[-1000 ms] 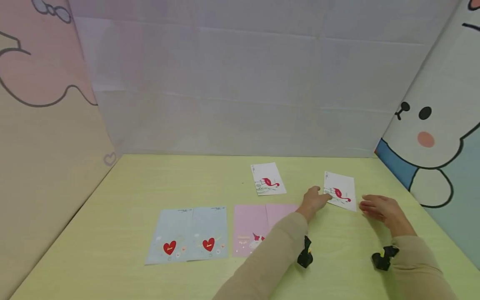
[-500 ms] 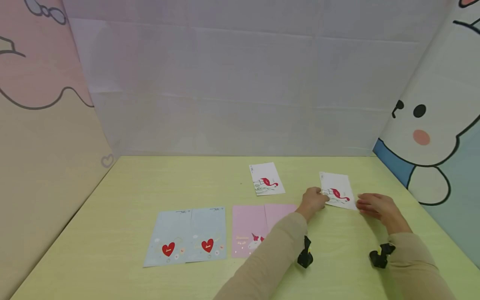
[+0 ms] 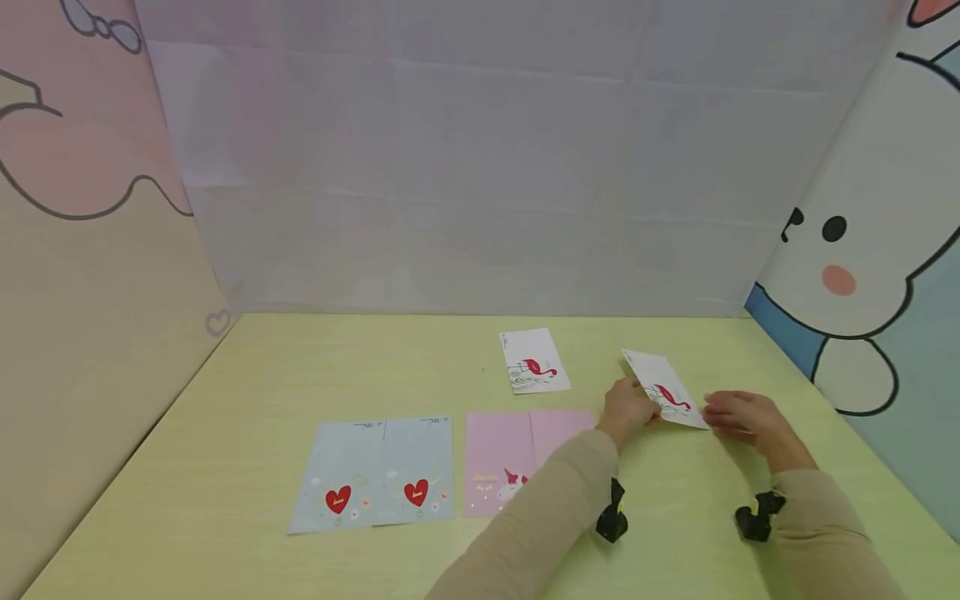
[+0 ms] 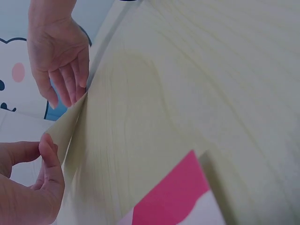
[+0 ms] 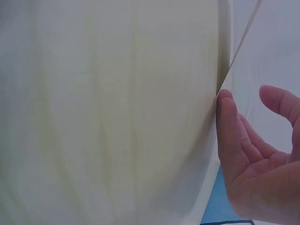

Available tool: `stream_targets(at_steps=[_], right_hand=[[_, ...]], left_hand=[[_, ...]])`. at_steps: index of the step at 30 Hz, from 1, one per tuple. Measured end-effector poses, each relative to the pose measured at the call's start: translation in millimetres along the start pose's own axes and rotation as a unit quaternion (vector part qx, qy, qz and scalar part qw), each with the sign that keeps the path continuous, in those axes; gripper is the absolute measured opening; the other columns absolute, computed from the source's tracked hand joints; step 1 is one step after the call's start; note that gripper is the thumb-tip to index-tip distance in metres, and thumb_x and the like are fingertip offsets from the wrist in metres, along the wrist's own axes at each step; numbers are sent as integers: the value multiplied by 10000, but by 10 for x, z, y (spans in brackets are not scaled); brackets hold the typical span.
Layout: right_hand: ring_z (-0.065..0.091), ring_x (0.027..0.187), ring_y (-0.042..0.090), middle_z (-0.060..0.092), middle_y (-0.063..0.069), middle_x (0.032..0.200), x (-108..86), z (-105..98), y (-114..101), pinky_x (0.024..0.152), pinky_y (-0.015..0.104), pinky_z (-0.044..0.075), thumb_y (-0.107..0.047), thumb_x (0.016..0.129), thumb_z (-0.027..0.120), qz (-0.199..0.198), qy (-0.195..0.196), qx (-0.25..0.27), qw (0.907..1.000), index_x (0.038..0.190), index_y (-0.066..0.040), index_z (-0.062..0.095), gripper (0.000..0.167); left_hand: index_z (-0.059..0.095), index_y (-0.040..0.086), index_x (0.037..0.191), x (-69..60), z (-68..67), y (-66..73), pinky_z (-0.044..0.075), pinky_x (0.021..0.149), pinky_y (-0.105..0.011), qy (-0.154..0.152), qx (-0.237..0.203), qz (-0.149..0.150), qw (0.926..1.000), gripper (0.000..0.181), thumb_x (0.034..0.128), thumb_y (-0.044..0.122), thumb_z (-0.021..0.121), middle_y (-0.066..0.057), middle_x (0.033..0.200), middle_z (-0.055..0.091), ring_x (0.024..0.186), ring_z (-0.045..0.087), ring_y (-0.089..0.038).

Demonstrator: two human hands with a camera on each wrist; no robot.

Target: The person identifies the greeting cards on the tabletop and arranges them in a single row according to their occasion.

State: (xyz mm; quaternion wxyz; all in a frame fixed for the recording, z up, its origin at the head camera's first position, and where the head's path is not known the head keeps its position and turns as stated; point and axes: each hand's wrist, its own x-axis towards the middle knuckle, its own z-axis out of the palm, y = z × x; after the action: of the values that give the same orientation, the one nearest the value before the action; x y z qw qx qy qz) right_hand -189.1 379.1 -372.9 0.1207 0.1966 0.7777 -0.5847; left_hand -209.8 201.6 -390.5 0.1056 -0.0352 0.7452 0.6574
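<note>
Tan cloth in the foreground, on both sleeves (image 3: 536, 517), with small black cameras (image 3: 612, 518) at the wrists. Lying flat at left on the pale yellow-green bench (image 3: 375, 358), two light blue cards (image 3: 348, 454) side by side, printed with red hearts. Just right of those, two pink cards (image 3: 495, 442) edge to edge, partly hidden behind the left sleeve, with a unicorn on the print. Beyond, the right grip (image 3: 756, 419), fingers nearly straight, thumb held apart, fingertips at the right corner of a white flamingo card (image 3: 660, 379). Opposite, the left grip (image 3: 628, 410), pinching the same card by its left side between thumb and finger. Held aslant there between both grips, left edge off the bench, right end low. Farther back, to the left, a second flamingo card (image 3: 528, 346), flat on the bench. Behind everything, a creased pale sheet (image 3: 450, 192); at right, a cartoon-animal panel (image 3: 840, 308).
</note>
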Motion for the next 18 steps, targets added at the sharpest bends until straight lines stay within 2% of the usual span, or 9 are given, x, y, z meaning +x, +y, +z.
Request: stream_targets(at_steps=[5,9,14,18], right_hand=[[596,664,73,590,-79,721,-1,46,-6,644,260,507,-232,853,565,-28,-61,-43,10000,1201,125,343,546],[598,677,72,600,-75,746,-4,68,-5,648,263,507,-232,864,554,-131,-212,-96,9996,1238,142,301,587],[589,702,67,598,-57,813,-36,83,-27,661,257,505,-269,885,520,-342,-326,-425,9980,1282,156,246,642],[573,724,80,587,-1,885,-93,95,-52,668,264,505,-271,895,501,-529,-293,-840,9946,1285,153,261,624]], left_hand=[[590,15,1064,-25,-27,-9,439,420,-206,-10,13,87,10000,455,638,-136,644,-45,517,567,484,585,-187],[552,27,1117,-60,-53,-4,456,457,-219,-138,-64,105,9998,489,660,-133,625,-47,506,561,455,558,-161],[530,25,1146,-109,-92,15,515,533,-304,-272,-387,113,9988,504,678,-144,607,-72,543,560,532,603,-256],[492,55,1212,-153,-143,21,516,540,-308,-407,-522,131,9977,564,692,-133,608,-81,582,563,565,607,-286]])
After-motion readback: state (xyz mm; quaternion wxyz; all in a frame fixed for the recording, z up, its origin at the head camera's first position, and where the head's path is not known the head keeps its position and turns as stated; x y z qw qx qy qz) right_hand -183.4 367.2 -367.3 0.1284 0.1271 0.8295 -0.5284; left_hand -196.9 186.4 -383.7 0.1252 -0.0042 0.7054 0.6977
